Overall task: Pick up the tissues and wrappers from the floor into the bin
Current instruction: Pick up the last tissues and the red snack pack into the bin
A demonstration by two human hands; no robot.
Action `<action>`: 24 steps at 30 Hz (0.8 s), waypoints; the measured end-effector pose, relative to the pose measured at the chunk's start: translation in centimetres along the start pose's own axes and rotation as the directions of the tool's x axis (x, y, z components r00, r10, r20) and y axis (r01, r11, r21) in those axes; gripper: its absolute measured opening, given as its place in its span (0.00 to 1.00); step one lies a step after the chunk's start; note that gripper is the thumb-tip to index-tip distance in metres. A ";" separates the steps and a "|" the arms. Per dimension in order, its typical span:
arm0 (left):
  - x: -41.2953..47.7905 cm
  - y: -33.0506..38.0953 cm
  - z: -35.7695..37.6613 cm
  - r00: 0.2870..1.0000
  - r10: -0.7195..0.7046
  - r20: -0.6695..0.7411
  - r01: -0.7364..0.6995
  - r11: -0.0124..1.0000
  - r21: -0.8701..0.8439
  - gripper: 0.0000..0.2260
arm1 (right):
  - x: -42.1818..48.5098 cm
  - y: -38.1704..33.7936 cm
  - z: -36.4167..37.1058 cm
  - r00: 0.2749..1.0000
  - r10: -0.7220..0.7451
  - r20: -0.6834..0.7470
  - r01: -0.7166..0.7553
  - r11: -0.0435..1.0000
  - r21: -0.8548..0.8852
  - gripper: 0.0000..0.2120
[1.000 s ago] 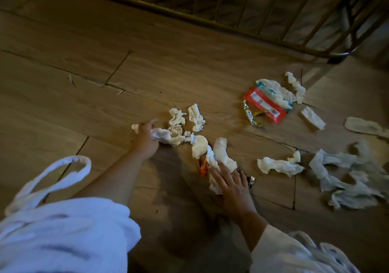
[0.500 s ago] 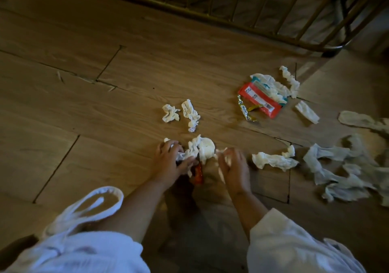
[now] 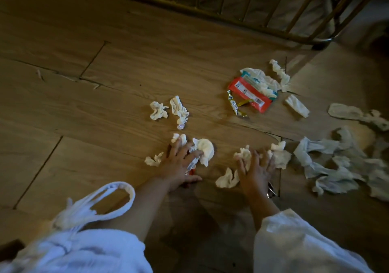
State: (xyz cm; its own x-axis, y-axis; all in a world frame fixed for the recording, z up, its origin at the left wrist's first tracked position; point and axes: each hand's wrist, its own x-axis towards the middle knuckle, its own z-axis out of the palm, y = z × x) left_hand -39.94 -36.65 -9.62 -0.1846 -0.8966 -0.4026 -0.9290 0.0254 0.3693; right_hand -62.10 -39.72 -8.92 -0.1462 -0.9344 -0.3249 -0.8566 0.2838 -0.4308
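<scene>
Crumpled white tissues lie scattered on the wooden floor. My left hand lies spread over a small clump of tissues, with a bit of red wrapper showing under the palm. My right hand presses with spread fingers on another clump of tissues, and a loose tissue lies just left of it. Two more tissues sit farther ahead. A red wrapper and a yellow sweet wrapper lie at the upper right. No bin is in view.
A large heap of greyish tissues covers the floor at the right. A metal railing runs along the top. A white looped handle hangs by my left sleeve at the lower left.
My hands were close together around one clump half a second ago; they have since spread apart, each now flat on its own clump of tissues. The right hand moved right.
</scene>
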 end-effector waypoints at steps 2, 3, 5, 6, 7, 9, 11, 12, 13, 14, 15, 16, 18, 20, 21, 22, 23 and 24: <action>-0.6 0.1 0.6 0.985 0.031 -0.169 -0.036 0.999 -0.024 0.31 | -1.0 -0.4 0.7 0.987 -0.127 0.102 0.136 0.987 -0.089 0.33; -0.9 0.0 0.8 0.975 0.035 -0.220 -0.049 0.997 -0.060 0.32 | -1.6 -0.8 1.0 0.965 -0.200 0.168 0.225 0.963 -0.149 0.35; -1.5 -0.4 1.1 0.975 0.011 -0.221 -0.045 0.988 -0.149 0.33 | -2.8 -1.4 1.9 0.922 -0.309 0.232 0.360 0.905 -0.226 0.37; -1.7 -0.7 1.3 0.970 0.021 -0.244 -0.060 0.986 -0.155 0.31 | -3.2 -1.7 2.3 0.919 -0.335 0.208 0.378 0.899 -0.223 0.37; -1.9 -0.9 1.4 0.957 0.046 -0.286 -0.090 0.986 -0.143 0.28 | -3.4 -1.8 2.6 0.923 -0.351 0.159 0.379 0.902 -0.208 0.35; -1.6 -1.4 1.6 0.932 0.078 -0.353 -0.133 0.982 -0.134 0.24 | -3.4 -2.0 2.8 0.925 -0.367 0.101 0.381 0.901 -0.209 0.26; -1.2 -1.6 1.0 0.940 0.014 -0.340 -0.116 0.952 -0.282 0.23 | -3.4 -2.0 2.8 0.918 -0.378 0.121 0.396 0.891 -0.223 0.21; -1.0 -1.6 0.6 0.940 -0.060 -0.335 -0.079 0.918 -0.389 0.21 | -3.3 -1.9 2.8 0.918 -0.374 0.130 0.395 0.893 -0.217 0.21; -0.8 -1.6 -0.1 0.918 -0.158 -0.364 -0.042 0.873 -0.486 0.17 | -3.3 -1.9 2.7 0.918 -0.372 0.133 0.393 0.896 -0.206 0.20; -0.5 -1.5 -0.8 0.872 -0.272 -0.408 -0.002 0.830 -0.557 0.12 | -3.4 -1.9 2.7 0.917 -0.376 0.133 0.396 0.897 -0.198 0.20; -0.1 -1.5 -1.7 0.810 -0.389 -0.440 0.040 0.785 -0.619 0.10 | -3.4 -2.0 2.6 0.914 -0.385 0.126 0.403 0.894 -0.195 0.20; 0.5 -1.6 -2.8 0.743 -0.493 -0.454 0.077 0.736 -0.673 0.09 | -3.5 -2.0 2.5 0.913 -0.387 0.128 0.406 0.893 -0.196 0.20; 2.1 -2.4 -4.9 0.649 -0.610 -0.455 0.102 0.662 -0.742 0.11 | -3.3 -1.9 2.3 0.909 -0.386 0.159 0.413 0.885 -0.213 0.20; 4.1 -3.6 -6.8 0.642 -0.619 -0.452 0.088 0.646 -0.758 0.15 | -3.2 -1.7 2.2 0.905 -0.374 0.203 0.414 0.883 -0.221 0.21; 5.2 -4.4 -7.3 0.662 -0.590 -0.462 0.084 0.671 -0.737 0.18 | -3.2 -1.6 2.3 0.904 -0.375 0.205 0.415 0.884 -0.216 0.21; 6.1 -5.2 -7.6 0.692 -0.558 -0.458 0.099 0.702 -0.705 0.21 | -3.1 -1.5 2.4 0.902 -0.386 0.195 0.423 0.881 -0.211 0.20; 7.0 -5.7 -7.6 0.729 -0.536 -0.425 0.147 0.729 -0.669 0.24 | -3.0 -1.4 2.5 0.898 -0.403 0.178 0.435 0.876 -0.207 0.20; 7.7 -6.2 -7.3 0.773 -0.522 -0.361 0.220 0.754 -0.619 0.26 | -2.9 -1.4 2.5 0.892 -0.415 0.178 0.445 0.872 -0.202 0.20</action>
State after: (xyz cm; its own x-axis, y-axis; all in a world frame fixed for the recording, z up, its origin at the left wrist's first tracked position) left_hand -33.25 -46.98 -8.91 0.4580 -0.8658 -0.2018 -0.5427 -0.4521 0.7079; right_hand -59.24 -36.81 -9.51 0.3128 -0.9132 -0.2613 -0.9123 -0.2123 -0.3501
